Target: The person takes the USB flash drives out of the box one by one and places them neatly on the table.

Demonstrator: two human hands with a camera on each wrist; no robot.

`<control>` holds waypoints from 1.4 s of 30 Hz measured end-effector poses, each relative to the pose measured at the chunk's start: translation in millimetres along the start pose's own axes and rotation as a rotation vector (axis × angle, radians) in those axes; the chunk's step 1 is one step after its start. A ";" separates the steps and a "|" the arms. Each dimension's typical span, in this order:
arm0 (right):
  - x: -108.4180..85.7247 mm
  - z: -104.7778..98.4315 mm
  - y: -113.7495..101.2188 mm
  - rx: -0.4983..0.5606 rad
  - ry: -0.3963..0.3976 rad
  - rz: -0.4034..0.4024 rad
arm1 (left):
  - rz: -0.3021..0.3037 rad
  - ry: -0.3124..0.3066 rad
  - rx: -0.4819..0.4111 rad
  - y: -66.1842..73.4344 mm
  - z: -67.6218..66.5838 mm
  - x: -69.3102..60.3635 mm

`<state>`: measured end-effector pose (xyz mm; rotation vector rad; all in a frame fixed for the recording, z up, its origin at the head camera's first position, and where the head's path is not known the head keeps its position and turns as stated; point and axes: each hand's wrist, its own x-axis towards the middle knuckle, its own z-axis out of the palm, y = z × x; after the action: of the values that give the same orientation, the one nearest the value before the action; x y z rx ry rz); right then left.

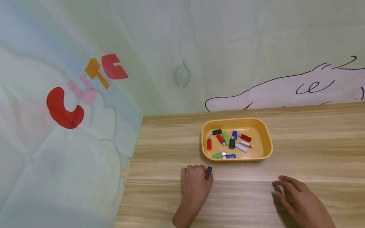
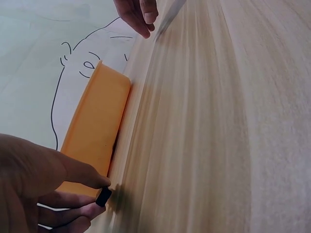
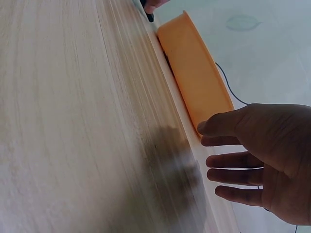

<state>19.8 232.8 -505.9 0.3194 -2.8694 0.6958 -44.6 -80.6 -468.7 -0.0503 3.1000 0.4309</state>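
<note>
My left hand [image 1: 196, 183] pinches a black USB stick [image 1: 208, 173] between thumb and fingers, just in front of the yellow tray [image 1: 266, 152]. In the left wrist view the stick's dark end [image 2: 103, 196] pokes out past the thumb tip. My right hand [image 1: 303, 201] holds nothing; its fingers are loosely bent above the wooden table, to the right of the tray. Several USB sticks lie in the tray, among them a red one [image 1: 209, 144], a green one [image 1: 219, 155], a blue one [image 1: 229, 156], a white one [image 1: 241, 147] and a black one [image 1: 232, 143].
The wooden table [image 1: 239, 205] carries the tray near its back edge. A pale printed cloth [image 1: 159, 63] hangs behind and along the left side, with coloured letters and a line drawing on it.
</note>
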 end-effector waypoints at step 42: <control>8.4 2.6 -10.6 -0.013 -0.077 0.036 | -0.003 0.020 0.024 -7.5 2.6 -6.1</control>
<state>14.1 221.0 -501.8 0.2993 -2.9588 0.6849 -38.2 -86.9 -473.1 -0.0596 3.1241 0.3949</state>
